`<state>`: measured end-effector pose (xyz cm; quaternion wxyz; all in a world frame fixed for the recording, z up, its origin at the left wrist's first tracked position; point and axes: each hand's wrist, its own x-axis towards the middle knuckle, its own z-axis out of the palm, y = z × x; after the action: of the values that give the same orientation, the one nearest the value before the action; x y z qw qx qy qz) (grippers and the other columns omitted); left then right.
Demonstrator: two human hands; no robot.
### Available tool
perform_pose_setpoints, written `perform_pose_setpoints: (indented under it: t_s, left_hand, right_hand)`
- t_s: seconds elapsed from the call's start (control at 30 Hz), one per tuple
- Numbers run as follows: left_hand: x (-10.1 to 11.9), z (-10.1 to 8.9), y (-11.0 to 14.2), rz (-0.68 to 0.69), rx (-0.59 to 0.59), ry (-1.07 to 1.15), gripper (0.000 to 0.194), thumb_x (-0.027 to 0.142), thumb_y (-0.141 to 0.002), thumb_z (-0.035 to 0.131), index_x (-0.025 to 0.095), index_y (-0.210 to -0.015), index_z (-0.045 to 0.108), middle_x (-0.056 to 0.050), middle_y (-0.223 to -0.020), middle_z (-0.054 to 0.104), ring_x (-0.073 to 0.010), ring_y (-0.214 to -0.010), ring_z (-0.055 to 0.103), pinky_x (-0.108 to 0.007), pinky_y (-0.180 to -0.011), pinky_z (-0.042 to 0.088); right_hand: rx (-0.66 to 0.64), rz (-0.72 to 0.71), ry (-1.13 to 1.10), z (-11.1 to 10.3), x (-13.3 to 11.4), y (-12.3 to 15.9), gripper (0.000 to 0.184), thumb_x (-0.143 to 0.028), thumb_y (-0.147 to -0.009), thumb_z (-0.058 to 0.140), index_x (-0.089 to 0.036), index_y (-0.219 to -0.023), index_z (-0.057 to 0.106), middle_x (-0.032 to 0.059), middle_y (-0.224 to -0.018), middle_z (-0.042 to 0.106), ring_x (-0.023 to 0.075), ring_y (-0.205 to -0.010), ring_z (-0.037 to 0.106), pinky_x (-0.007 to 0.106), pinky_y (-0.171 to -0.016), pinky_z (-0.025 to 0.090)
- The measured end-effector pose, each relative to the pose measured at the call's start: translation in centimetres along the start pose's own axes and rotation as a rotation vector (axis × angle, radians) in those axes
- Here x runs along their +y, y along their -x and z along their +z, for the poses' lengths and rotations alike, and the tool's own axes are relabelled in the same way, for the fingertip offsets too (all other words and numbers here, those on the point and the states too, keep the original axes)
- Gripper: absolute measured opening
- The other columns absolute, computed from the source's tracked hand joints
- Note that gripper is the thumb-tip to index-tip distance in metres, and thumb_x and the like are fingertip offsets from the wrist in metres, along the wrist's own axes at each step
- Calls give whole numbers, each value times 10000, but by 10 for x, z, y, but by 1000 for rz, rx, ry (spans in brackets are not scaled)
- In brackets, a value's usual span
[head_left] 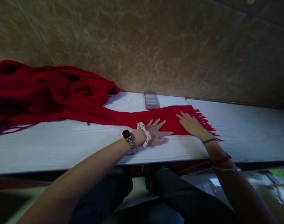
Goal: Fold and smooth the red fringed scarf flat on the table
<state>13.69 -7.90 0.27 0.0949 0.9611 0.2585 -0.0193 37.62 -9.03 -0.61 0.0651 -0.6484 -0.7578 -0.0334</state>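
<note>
A red scarf (123, 118) lies along a white wood-grain surface (69, 146). Its right end is spread flat and finishes in a fringe (206, 123); toward the left it turns into a loose, crumpled heap (44, 84). My left hand (157, 132) rests on the flat stretch with fingers spread, its thumb side over the near edge of the cloth. Close to the fringe, my right hand (190, 124) lies palm down on the scarf, fingers stretched out. Neither hand grips the fabric.
Behind the surface rises a brown marbled tile wall (142, 46). A small blurred-out rectangular item (152, 101) sits between the scarf and the wall. My legs (179, 189) are below the near edge. Something bright green (280, 173) shows at the lower right.
</note>
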Motion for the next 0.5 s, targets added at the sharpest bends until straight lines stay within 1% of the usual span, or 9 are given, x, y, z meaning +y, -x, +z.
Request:
perform_pose_setpoints:
  t_s: [0.1, 0.2, 0.23, 0.3, 0.37, 0.43, 0.5]
  left_hand:
    - [5, -3, -2, -31, 48, -85, 439, 485, -881, 244, 376, -1297, 333, -83, -1403, 249, -343, -1268, 213, -573, -950, 199]
    - [8, -11, -10, -47, 104, -193, 455, 487, -880, 248, 334, -1292, 363, -106, -1273, 420, -299, -1136, 406, -496, -895, 317]
    - [7, -14, -14, -46, 127, -211, 466, 479, -881, 250, 308, -1302, 354, -108, -1228, 458, -283, -1083, 448, -461, -864, 356]
    - [2, -19, -26, -32, 163, -221, 475, 434, -890, 251, 238, -1310, 350, -108, -1166, 498, -255, -1022, 481, -399, -820, 401]
    - [-7, -21, -38, -20, 162, -230, 430, 353, -892, 270, 172, -1247, 431, -105, -1143, 512, -229, -1009, 487, -350, -812, 416]
    - [-17, -21, -47, -7, 154, -256, 362, 277, -871, 317, 155, -1149, 514, -96, -1129, 518, -212, -1002, 489, -323, -808, 420]
    - [-28, -19, -51, 38, 182, -270, 317, 233, -839, 363, 172, -1097, 536, -80, -1120, 523, -208, -994, 489, -316, -788, 426]
  right_hand:
    - [36, 68, -1, 1, 23, 3, 459, -328, -887, 256, -206, -1316, 364, 118, -1377, 341, 306, -1258, 293, 568, -953, 293]
    - [87, 81, -12, -3, 31, 2, 443, -304, -873, 296, -157, -1268, 431, 140, -1330, 410, 295, -1238, 336, 534, -962, 312]
    - [105, 70, -18, -6, 28, 0, 438, -304, -870, 307, -146, -1254, 447, 143, -1324, 418, 290, -1239, 336, 519, -973, 307]
    - [131, 22, -38, -11, 17, -6, 447, -313, -873, 306, -126, -1254, 445, 147, -1338, 397, 276, -1255, 310, 483, -999, 288]
    - [117, -26, -59, -13, 2, -12, 467, -331, -880, 292, -121, -1279, 413, 146, -1363, 359, 265, -1270, 281, 469, -1008, 277]
    - [68, -38, -51, -10, -11, -15, 468, -353, -882, 289, -154, -1291, 398, 130, -1378, 338, 269, -1274, 273, 503, -999, 266]
    - [43, -26, -17, -4, -18, -15, 453, -364, -882, 286, -199, -1289, 400, 105, -1388, 326, 272, -1274, 270, 540, -985, 255]
